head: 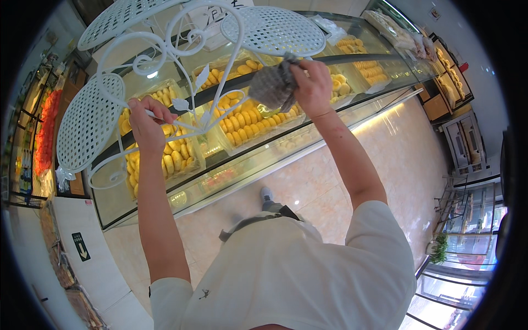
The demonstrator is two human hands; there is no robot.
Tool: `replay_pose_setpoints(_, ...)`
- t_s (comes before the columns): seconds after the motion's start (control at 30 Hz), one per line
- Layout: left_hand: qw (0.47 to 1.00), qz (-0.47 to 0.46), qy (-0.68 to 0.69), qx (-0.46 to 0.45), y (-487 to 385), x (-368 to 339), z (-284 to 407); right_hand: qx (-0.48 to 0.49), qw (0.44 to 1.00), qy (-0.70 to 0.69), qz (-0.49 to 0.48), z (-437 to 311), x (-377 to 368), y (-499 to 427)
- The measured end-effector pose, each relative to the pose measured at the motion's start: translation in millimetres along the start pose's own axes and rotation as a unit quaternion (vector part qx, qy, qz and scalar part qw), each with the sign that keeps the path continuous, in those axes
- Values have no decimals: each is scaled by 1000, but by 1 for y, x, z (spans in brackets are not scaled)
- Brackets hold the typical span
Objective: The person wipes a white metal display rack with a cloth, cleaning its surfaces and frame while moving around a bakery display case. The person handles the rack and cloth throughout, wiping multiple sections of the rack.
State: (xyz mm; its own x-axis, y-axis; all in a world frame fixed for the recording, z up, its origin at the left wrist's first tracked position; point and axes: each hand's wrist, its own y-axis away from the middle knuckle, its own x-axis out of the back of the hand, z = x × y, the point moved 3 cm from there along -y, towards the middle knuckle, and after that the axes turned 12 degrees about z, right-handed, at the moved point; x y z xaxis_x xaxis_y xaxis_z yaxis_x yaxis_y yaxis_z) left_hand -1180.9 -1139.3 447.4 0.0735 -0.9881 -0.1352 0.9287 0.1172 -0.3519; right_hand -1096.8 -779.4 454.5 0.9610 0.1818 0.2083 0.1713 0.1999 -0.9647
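A white metal stand with scrollwork, leaf ornaments and several round lattice shelves stands over the glass display case. One lattice shelf (90, 123) is at the left, another lattice shelf (274, 31) at the upper right. My left hand (148, 123) grips a thin bar of the stand's frame (194, 131), low between the shelves. In my right hand (313, 88) is a bunched grey cloth (274, 82), held just below the right-hand shelf. The cloth hides part of the frame, so I cannot tell whether it touches the metal.
Under the glass of the display case (247, 165) lie trays of yellow pastries (243, 123). Plastic bags (390, 31) rest at its far right end. Shelves with red-wrapped goods (48, 132) stand left, a deck oven (464, 142) right. Tiled floor (305, 181) lies beneath me.
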Motion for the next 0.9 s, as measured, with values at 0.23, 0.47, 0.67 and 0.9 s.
replay_pose_setpoints(0.23, 1000, -7, 1, -1, -1, -3, 0, -209, 976, 7, 56, 59, -6, 36)
replay_pose_setpoints(0.47, 1000, -9, -16, -3, -3, -6, 1, -270, 961, 36, 49, 41, -5, 24)
replay_pose_setpoints(0.67, 1000, 14, -11, 17, -3, -4, 0, -87, 995, -35, -25, -4, -7, 7)
replay_pose_setpoints(0.9, 1000, -12, -6, 5, -2, -8, 3, -341, 936, 51, 71, 79, -13, 51)
